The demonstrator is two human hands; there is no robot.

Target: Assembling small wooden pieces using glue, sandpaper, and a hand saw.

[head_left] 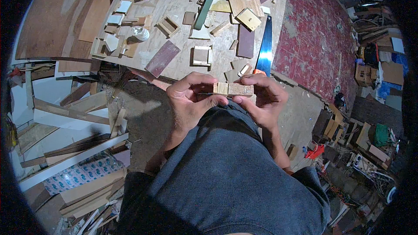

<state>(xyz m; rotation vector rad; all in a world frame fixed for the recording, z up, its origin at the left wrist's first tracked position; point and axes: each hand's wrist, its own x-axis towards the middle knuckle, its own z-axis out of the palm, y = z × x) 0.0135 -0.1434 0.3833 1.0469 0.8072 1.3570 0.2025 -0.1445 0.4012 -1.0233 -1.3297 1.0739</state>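
Note:
Close in front of my body, I hold a small wooden block [240, 89] level between both hands. Its faces show rough grain, and a line or joint runs across it left of the middle. My left hand [185, 100] pinches the left end between thumb and fingers; a thin dark sliver shows by that palm, too small to name. The right end is gripped by my right hand [270, 98], thumb below and fingers above. Just beyond that hand lies a handsaw [264, 48] with an orange handle, its blade pointing away along the table's right side.
The plywood table [183, 67] carries small wooden box frames [168, 26], a reddish-brown board [162, 58], a green strip [210, 2] and a whitish container [140, 33]. Scrap boards [69, 113] pile up at left. Boxes [365, 75] and clutter line the right.

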